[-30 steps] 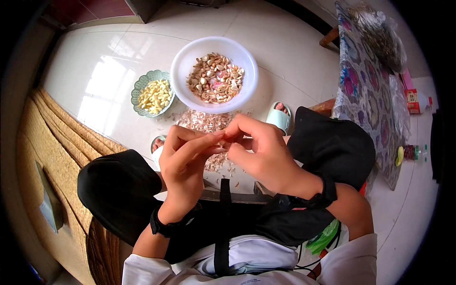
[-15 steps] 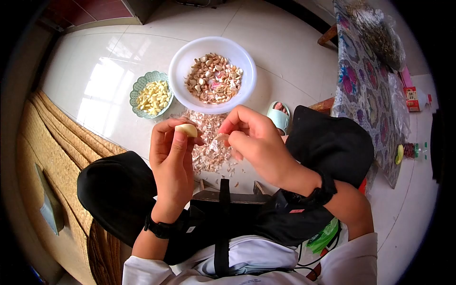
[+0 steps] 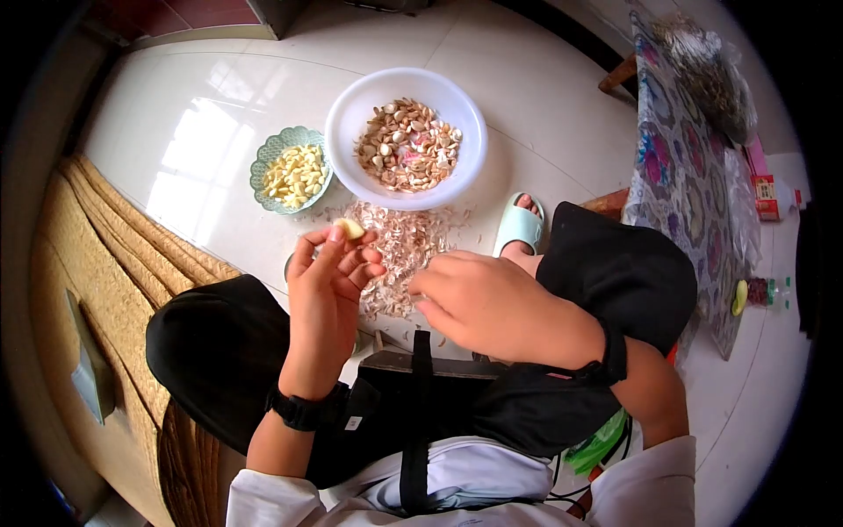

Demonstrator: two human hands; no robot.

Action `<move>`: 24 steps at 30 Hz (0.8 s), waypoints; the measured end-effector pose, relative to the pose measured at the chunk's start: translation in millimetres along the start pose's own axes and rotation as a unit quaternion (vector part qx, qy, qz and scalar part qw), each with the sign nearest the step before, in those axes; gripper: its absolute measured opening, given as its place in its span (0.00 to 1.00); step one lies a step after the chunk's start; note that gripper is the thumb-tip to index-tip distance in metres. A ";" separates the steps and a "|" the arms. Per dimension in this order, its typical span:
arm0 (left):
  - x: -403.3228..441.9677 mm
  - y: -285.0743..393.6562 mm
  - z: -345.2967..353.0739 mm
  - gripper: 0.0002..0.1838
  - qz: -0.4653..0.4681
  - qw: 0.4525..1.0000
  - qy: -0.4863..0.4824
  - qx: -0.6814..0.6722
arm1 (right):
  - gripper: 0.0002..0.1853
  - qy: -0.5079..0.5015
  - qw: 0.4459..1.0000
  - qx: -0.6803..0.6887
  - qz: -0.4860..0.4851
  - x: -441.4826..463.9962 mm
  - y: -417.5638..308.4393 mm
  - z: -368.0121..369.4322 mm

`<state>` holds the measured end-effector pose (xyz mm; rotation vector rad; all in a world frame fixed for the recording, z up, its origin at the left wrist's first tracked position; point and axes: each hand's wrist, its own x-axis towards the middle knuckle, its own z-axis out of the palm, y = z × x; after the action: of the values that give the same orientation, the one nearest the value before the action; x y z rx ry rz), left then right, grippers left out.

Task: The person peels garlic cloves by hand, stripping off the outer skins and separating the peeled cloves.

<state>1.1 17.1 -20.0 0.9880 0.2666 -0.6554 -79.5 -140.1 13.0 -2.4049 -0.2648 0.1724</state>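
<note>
So the left hand (image 3: 323, 285) is half open, palm up-ish, with a smooth, pale yellow peeled garlic clove (image 3: 351, 229) pinched up by the thumb tip and the other fingers loosely curled. The right hand (image 3: 505, 303) is just to the side, back of it facing up, fingers bent in toward the thumb. Can't tell if it's got anything between the fingertips, they're mostly hidden. Hands aren't touching, and there's a black band on each wrist.

The clove looks clean, no skin that I can see, and it's held up above the floor. Below it there's a messy spread of thin, pinkish-white papery garlic peel (image 3: 402, 263) on the shiny pale tiled floor (image 3: 562, 132), with a mint-green slipper (image 3: 518, 227) off to the right.

Past that, a scalloped pale green bowl (image 3: 259, 180) has a heap of peeled yellowish cloves (image 3: 294, 177) in it. Right beside it is a big round white basin (image 3: 474, 145) with lots of brownish unpeeled cloves (image 3: 402, 145) inside.
</note>
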 end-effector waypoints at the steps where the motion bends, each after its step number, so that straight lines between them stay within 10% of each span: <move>1: 4.4 -7.7 -8.4 0.08 -0.032 0.999 0.006 -0.005 | 0.05 -0.013 0.999 -0.034 -0.021 -1.9 2.5 1.8; 7: 25.7 -43.7 -37.8 0.06 -0.161 0.983 0.091 0.004 | 0.05 -0.074 0.992 -0.079 -0.069 -5.0 4.1 9.6; 14: 86.4 -5.3 -78.3 0.15 0.080 0.992 0.099 -0.001 | 0.07 -0.081 0.990 -0.038 -0.107 29.9 -19.5 10.7; 24: 75.2 -19.7 -48.5 0.23 0.070 0.989 0.023 0.130 | 0.05 -0.101 0.979 -0.067 -0.165 58.0 -16.5 18.6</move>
<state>51.3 21.0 -96.6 1.2622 0.1529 -0.5480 -29.2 -102.4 7.1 -2.4356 -0.7870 0.2535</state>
